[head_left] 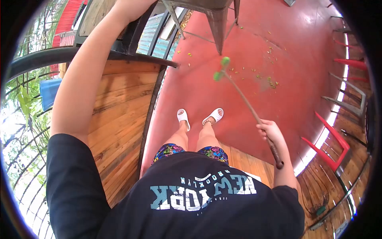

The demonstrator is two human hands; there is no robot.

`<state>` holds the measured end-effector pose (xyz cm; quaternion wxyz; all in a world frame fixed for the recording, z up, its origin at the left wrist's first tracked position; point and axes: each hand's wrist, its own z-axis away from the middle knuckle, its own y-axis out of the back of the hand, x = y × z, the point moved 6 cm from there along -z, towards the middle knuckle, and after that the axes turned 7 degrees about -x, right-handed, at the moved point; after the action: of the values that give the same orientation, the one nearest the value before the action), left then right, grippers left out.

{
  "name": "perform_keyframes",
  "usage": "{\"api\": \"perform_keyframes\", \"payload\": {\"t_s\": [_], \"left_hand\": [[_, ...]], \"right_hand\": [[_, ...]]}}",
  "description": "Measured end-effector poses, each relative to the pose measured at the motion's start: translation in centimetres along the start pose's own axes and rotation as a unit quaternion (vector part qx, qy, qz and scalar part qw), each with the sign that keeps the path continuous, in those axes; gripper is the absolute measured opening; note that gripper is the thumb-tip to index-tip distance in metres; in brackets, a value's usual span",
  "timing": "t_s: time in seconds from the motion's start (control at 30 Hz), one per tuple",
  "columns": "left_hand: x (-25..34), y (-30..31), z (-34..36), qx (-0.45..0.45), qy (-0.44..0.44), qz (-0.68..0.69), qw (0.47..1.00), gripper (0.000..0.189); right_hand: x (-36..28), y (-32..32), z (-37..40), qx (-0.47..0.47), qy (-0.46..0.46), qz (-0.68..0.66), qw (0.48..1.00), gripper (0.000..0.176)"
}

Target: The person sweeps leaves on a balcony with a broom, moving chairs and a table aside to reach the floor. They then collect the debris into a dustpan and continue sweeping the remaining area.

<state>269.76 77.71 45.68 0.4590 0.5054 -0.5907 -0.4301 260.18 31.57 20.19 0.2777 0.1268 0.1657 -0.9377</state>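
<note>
My right hand (269,130) is closed round a long brown stick (247,102), whose dark, thicker end lies back along my forearm. At the stick's far end are two bright green lumps (225,61), slightly blurred, close over the red floor (238,99) in this view. Small yellow-green leaves (272,84) lie scattered beyond them. My left arm stretches forward to the top edge, where my left hand (134,5) is by the dark frame of a wooden-topped piece of furniture (94,18); its fingers are cut off by the frame.
A metal stool (221,24) with tapering legs stands ahead on the floor. Wood planking (123,107) and a black rail (43,59) run along my left. Red metal chair legs (332,139) and a grey metal leg frame (354,97) line the right side.
</note>
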Motion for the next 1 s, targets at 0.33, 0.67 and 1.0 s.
{"api": "perform_keyframes", "payload": {"t_s": [0.33,0.67,1.0], "left_hand": [[-1.0,-0.2,0.0,0.015,0.004,0.024,1.0,0.041],[-1.1,-0.1,0.2,0.029,-0.017,0.04,0.999,0.04],[-1.0,0.1,0.3,0.033,0.005,0.033,0.999,0.041]], "right_hand": [[-5.7,-16.2,-27.2,-0.22,-0.013,-0.163,0.962,0.017],[1.3,-5.9,-24.6,-0.153,-0.024,-0.131,0.979,0.02],[0.8,-8.9,-14.4,-0.134,0.056,0.002,0.989,0.009]]}}
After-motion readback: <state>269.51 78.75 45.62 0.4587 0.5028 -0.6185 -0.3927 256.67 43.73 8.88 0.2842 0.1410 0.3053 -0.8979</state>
